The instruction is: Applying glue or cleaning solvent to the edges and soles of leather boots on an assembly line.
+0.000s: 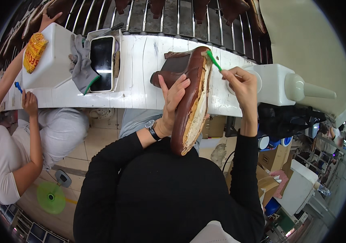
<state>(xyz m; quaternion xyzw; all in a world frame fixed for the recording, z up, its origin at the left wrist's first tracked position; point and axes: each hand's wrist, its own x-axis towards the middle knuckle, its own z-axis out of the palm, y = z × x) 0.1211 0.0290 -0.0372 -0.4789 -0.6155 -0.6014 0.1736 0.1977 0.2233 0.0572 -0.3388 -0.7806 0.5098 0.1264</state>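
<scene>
A brown leather boot (181, 131) lies tipped on its side in front of me, partly over the table edge. Its unfinished underside, pale with a tan rim, faces right. My left hand (175, 99) is wrapped against the boot's upper, fingers spread over the leather, a watch on that wrist. Pinched in my right hand (242, 83) is a thin green brush (214, 60). The brush's head touches the boot's underside near its far end. Bristles are too small to make out.
The white table (140, 73) borders a metal roller conveyor (146, 16) carrying brown boots. A white container (276, 83) stands right of my right hand. On the left are a tray holding a phone (102, 58), a grey glove (81, 65), and a co-worker's hand (29, 103) holding a blue brush.
</scene>
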